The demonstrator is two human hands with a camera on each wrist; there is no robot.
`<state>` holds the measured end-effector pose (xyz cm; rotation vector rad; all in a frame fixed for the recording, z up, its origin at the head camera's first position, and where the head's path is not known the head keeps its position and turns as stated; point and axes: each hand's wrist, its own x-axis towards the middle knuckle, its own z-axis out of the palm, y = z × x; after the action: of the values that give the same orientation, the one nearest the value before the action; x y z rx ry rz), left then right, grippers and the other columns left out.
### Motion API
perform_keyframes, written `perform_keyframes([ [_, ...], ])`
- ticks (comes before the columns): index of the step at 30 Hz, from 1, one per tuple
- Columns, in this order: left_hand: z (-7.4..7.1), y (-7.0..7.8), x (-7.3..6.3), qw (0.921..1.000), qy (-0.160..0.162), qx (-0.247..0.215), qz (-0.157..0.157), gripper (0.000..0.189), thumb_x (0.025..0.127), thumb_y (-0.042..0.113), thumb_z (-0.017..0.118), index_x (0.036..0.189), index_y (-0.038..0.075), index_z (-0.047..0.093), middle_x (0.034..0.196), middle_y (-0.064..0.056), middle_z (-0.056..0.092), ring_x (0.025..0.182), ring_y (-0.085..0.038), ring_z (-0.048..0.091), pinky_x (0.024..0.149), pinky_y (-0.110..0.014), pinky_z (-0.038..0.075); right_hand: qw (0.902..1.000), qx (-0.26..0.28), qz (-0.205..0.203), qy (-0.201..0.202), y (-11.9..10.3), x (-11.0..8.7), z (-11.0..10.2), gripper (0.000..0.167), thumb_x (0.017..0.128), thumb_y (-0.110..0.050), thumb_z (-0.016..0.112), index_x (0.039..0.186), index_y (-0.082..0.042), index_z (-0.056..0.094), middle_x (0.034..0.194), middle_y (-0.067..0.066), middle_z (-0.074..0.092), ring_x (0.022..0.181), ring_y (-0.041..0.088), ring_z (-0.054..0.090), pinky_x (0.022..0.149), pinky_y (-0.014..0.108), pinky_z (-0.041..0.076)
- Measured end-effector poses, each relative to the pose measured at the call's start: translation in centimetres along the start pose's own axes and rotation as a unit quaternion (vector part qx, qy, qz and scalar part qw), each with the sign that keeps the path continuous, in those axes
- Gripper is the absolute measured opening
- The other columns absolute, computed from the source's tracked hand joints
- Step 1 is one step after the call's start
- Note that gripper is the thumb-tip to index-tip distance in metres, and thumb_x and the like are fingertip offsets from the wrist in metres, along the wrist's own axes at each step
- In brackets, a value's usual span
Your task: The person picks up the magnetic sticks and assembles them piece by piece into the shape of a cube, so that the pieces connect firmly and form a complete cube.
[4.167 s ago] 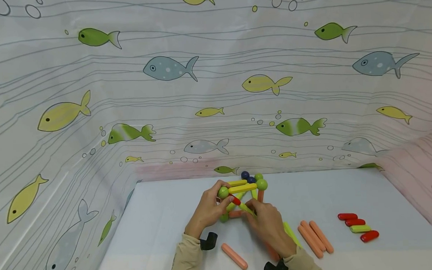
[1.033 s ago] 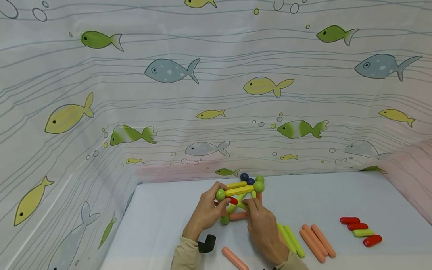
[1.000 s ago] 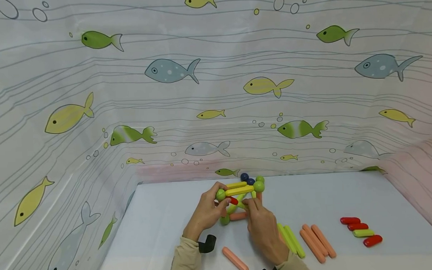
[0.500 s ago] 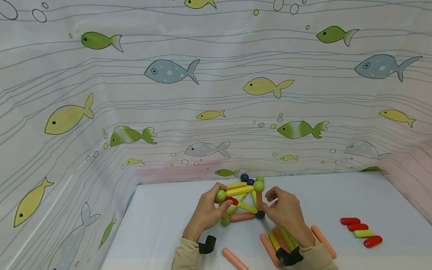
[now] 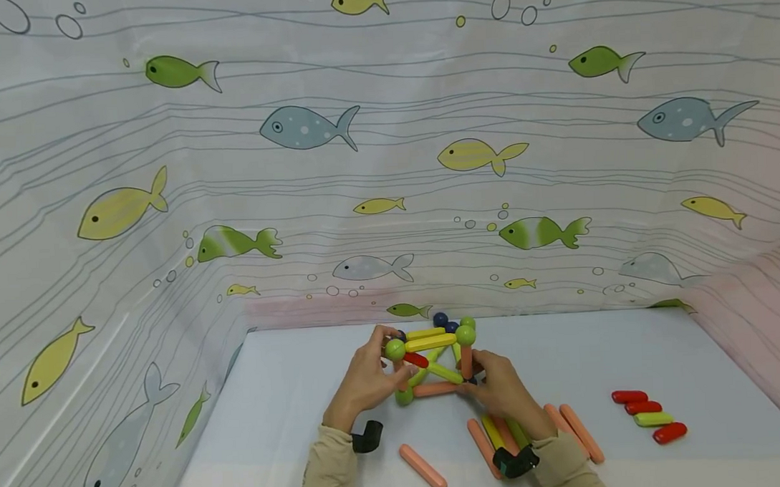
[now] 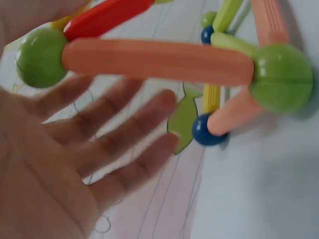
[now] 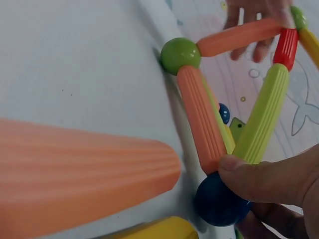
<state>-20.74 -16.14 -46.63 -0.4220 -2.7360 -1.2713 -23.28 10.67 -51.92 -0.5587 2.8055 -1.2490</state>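
Note:
A box-like frame of magnetic sticks and balls stands at the back middle of the table. In the head view its top shows a yellow stick between green balls. My left hand is around the upper left green ball; the left wrist view has its fingers straight behind an orange stick. My right hand pinches the dark blue ball at the lower right corner, its thumb over the end of a lime stick. That stick slants up to a short red stick.
A loose orange stick lies in front of the frame. Yellow, orange and lime sticks lie partly under my right wrist, beside more orange sticks. Short red sticks and a short lime stick lie at the right.
My right hand has left the lime stick it pinched, moved right past the upright orange stick, then come down to the blue ball. My left hand's fingers have loosened at the upper green ball.

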Motion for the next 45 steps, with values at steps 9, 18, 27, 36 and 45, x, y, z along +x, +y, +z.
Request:
perform_keyframes([
  [9,0.4,-1.4,-0.5,0.98,-0.131,0.099,-0.113,0.035,0.086,0.025,0.088,0.107,0.009,0.065,0.08,-0.002,0.064,0.067,-0.016,0.057,0.057,-0.031,0.046,0.9994,-0.014,0.016,-0.028,-0.9,-0.5,-0.4,0.033,0.077,-0.016,0.097,0.095,-0.011,0.069,0.09,-0.003,0.072,0.086,0.011,0.066,0.075,0.031,0.058],
  [18,0.6,-3.0,-0.3,0.984,-0.067,0.106,-0.126,0.026,0.088,0.011,0.085,0.099,0.01,0.062,0.078,-0.004,0.061,0.063,-0.017,0.056,0.054,-0.03,0.046,0.9978,0.007,-0.013,-0.065,-2.9,-1.3,0.6,0.03,0.078,-0.012,0.095,0.086,-0.016,0.066,0.084,-0.006,0.071,0.077,0.006,0.066,0.066,0.024,0.055],
  [27,1.9,-5.5,0.4,0.9895,0.07,0.029,-0.123,0.043,0.09,-0.002,0.074,0.13,-0.005,0.058,0.089,-0.013,0.073,0.073,-0.017,0.066,0.066,-0.031,0.053,0.986,0.111,-0.05,-0.113,-5.7,-2.2,3.9,0.043,0.081,-0.004,0.09,0.119,-0.004,0.07,0.113,0.008,0.076,0.098,0.022,0.075,0.084,0.031,0.061],
  [36,-0.2,-3.4,0.0,0.9881,0.093,0.033,-0.118,0.053,0.107,0.013,0.052,0.156,-0.004,0.037,0.134,-0.028,0.065,0.112,-0.039,0.068,0.093,-0.054,0.055,0.9836,0.1,-0.077,-0.128,-6.3,-2.5,3.8,0.055,0.089,-0.004,0.083,0.14,0.002,0.063,0.127,0.015,0.074,0.11,0.028,0.074,0.091,0.037,0.061],
  [45,-1.5,4.7,-1.5,0.989,0.085,0.12,0.014,0.069,0.101,0.059,0.063,0.157,0.021,0.047,0.115,-0.009,0.062,0.086,-0.019,0.06,0.074,-0.037,0.05,0.9726,-0.127,0.083,-0.177,-4.6,-2.6,-2.4,0.037,0.075,-0.028,0.098,0.095,-0.014,0.071,0.082,-0.001,0.063,0.071,0.016,0.054,0.064,0.035,0.046],
])
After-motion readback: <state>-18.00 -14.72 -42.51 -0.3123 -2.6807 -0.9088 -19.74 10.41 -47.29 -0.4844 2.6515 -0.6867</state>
